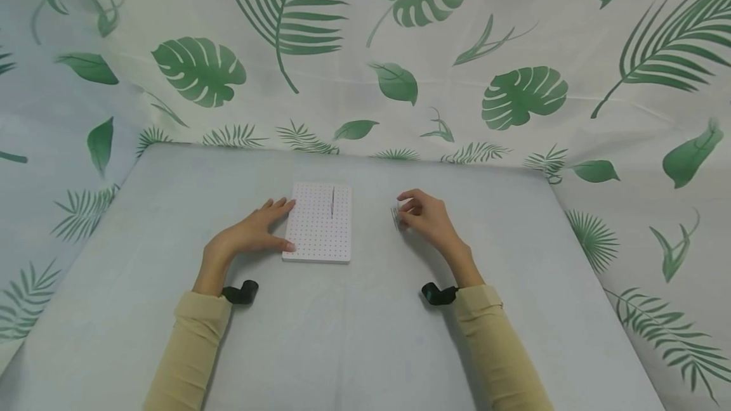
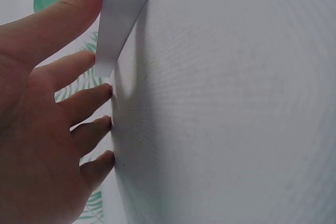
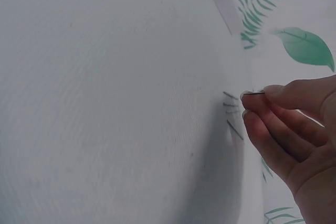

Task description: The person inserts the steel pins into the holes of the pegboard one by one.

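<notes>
A white board [image 1: 314, 243] dotted with a grid of small holes lies on the table. Near its top right, thin dark metal pins [image 1: 333, 203] stand up from it. My left hand [image 1: 249, 231] rests along the board's left side, fingers spread, with thumb and index finger touching its edge; in the left wrist view the other fingertips meet the table. To the right of the board, my right hand [image 1: 427, 215] pinches a thin metal pin [image 3: 255, 93] between thumb and fingertips. Several loose pins [image 3: 234, 129] lie on the table just below those fingertips.
A pale cloth covers the table [image 1: 342, 335]. White curtains printed with green leaves [image 1: 342, 100] hang behind it and along both sides. Black wrist cameras [image 1: 438, 293] sit by the cuffs of the yellow sleeves [image 1: 191, 347].
</notes>
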Motion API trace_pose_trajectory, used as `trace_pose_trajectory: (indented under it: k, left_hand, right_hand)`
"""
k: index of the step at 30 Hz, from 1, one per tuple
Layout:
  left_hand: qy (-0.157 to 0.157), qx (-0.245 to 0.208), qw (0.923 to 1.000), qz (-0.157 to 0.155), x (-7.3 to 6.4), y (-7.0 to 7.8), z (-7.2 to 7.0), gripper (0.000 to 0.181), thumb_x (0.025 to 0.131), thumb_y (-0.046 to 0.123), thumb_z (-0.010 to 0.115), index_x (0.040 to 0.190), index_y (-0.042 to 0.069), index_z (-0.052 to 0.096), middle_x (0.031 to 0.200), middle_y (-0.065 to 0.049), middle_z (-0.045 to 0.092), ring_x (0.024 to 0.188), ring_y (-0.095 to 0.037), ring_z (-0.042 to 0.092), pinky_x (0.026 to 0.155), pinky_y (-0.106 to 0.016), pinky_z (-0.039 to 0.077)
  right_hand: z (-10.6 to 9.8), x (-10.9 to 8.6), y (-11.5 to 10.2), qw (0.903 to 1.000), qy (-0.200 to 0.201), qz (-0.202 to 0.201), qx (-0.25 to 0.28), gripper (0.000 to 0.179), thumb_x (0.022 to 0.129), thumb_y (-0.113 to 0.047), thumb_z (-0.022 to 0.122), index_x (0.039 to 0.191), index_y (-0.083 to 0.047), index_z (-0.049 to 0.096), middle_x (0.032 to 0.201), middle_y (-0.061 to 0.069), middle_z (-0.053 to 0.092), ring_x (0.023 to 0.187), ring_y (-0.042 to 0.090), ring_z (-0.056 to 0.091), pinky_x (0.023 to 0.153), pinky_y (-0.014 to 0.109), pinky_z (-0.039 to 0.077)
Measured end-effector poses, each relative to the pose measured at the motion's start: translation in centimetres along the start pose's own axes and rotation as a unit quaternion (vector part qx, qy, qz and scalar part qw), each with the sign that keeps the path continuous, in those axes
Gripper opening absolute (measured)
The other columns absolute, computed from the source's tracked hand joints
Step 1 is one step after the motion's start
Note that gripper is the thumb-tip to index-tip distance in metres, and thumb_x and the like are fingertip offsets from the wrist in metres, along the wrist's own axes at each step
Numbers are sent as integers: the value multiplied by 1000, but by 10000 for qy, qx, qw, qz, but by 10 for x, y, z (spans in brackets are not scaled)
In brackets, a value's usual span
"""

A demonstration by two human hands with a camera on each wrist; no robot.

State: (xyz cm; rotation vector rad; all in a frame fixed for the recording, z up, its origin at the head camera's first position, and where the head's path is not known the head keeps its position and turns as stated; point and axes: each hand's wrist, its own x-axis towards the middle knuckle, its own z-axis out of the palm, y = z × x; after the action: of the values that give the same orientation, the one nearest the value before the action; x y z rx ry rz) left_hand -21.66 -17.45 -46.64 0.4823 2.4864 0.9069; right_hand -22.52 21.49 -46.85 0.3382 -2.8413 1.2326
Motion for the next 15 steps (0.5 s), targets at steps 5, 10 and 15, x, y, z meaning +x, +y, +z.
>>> trace_pose_trajectory:
  k: [5, 10, 15]
  left_hand:
    - [-36, -33, 10000, -29, 1, 1, 0, 104, 86, 38, 82, 165, 9, 21, 172, -21, 10, 158, -46, -1, 124, -69, 8]
    - [-30, -5, 10000, -50, 1, 0, 0, 103, 86, 37, 82, 165, 9, 22, 172, -20, 10, 159, -45, -1, 124, -68, 8]
    - [0, -16, 10000, -48, 2, 0, 1, 103, 86, 38, 82, 164, 8, 22, 172, -22, 11, 158, -47, 0, 123, -69, 8]
  right_hand:
    - [5, 3, -3, 10000, 23, -58, 55, 29, 93, -4, 73, 121, -5, 67, 97, 14, 77, 79, 23, 74, 64, 28, 54]
    - [11, 8, -8, 9998, 34, -42, 190, 28, 93, -5, 74, 120, -6, 67, 97, 12, 77, 80, 22, 75, 64, 28, 55]
    - [17, 12, -14, 9993, 19, -79, 363, 30, 93, -6, 74, 122, -6, 67, 97, 13, 77, 80, 23, 76, 61, 27, 54]
